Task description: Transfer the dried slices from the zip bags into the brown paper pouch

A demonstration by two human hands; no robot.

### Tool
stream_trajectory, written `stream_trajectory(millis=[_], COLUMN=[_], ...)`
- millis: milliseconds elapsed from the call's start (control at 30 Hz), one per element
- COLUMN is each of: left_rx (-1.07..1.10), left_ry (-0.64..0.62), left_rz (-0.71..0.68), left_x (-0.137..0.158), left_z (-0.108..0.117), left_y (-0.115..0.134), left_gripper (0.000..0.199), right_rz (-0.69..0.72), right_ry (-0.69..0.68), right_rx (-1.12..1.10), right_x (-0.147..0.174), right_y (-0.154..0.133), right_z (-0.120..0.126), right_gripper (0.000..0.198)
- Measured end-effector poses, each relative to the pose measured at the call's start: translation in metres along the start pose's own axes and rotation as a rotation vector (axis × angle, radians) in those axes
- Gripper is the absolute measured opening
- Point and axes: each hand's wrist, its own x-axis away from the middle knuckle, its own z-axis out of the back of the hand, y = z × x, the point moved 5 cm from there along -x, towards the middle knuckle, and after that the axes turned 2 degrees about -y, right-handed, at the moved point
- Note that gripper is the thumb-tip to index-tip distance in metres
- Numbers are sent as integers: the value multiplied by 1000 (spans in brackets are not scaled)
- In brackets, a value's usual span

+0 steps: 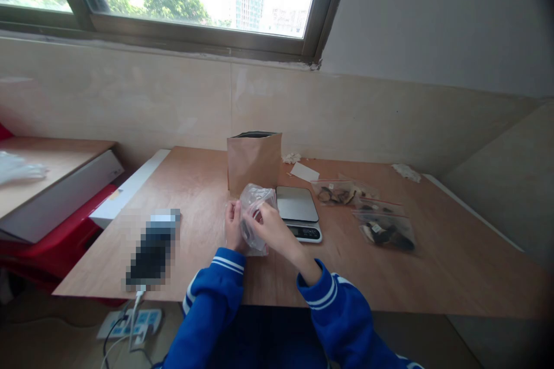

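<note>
Clear plastic bag held by both hands; no legible writing.

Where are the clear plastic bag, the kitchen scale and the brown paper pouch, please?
clear plastic bag [256, 196], head view, crumpled upper part above the hands.
kitchen scale [296, 204], head view, steel weighing plate.
brown paper pouch [254, 162], head view, front panel.

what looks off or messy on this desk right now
Little stands out. Two crumpled white scraps lie loose at the table's back edge, one behind the brown paper bag at, one far right. Both hands, left and right, hold a clear plastic bag beside the scale. Nothing spilled.
</note>
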Motion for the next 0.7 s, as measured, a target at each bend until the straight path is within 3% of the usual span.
stream_trajectory(millis=[233,333,567,700], left_rx=[-271,-283,-218,-267], left_ry=[44,68,70,88], left_rz=[-159,-185,-142,-166], left_x=[8,8,7,7], left_z=[3,3,3,4], left_y=[14,17,16,15], left_gripper=[35,37,41,38], right_rz=[-2,-6,-199,-316], right_ry=[-150,-158,-220,-187], right_rx=[9,-30,-251,-340], right_x=[11,9,2,3], right_y=[11,15,35,47], right_z=[-8,-8,-14,-20], right_gripper=[20,22,20,20])
